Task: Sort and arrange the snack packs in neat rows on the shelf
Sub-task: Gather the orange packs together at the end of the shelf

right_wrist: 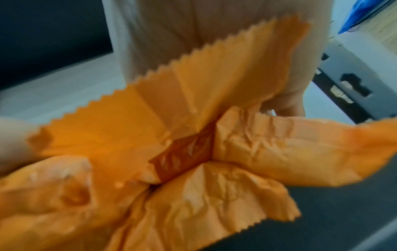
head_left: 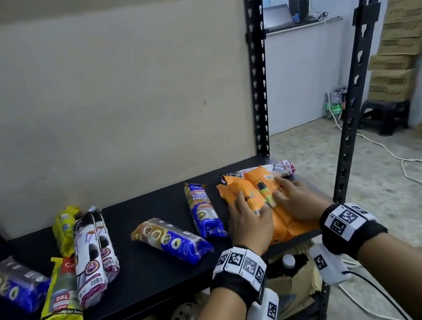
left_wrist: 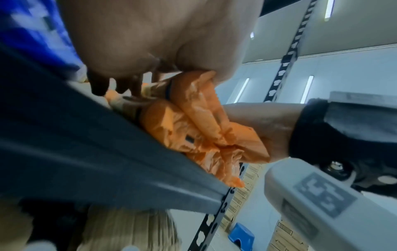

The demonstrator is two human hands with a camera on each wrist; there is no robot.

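— Why do we have both palms down at the front right corner of the black shelf board (head_left: 149,268)?

— To square the crinkled orange snack packs (head_left: 260,196) into one row. Our left hand (head_left: 247,215) and right hand (head_left: 297,198) lie flat on them, fingers spread and straight, pressing rather than gripping; nothing is pinched. Their near ends overhang the front edge slightly.

— And just beyond them?

— A white and purple pack (head_left: 281,169) sits at the back right corner, touching the orange ones. We judge it is next to be aligned.

— The rest?

— Blue packs (head_left: 204,211) lie askew to the left; yellow and white ones (head_left: 91,252) are scattered near the left end, unsorted.
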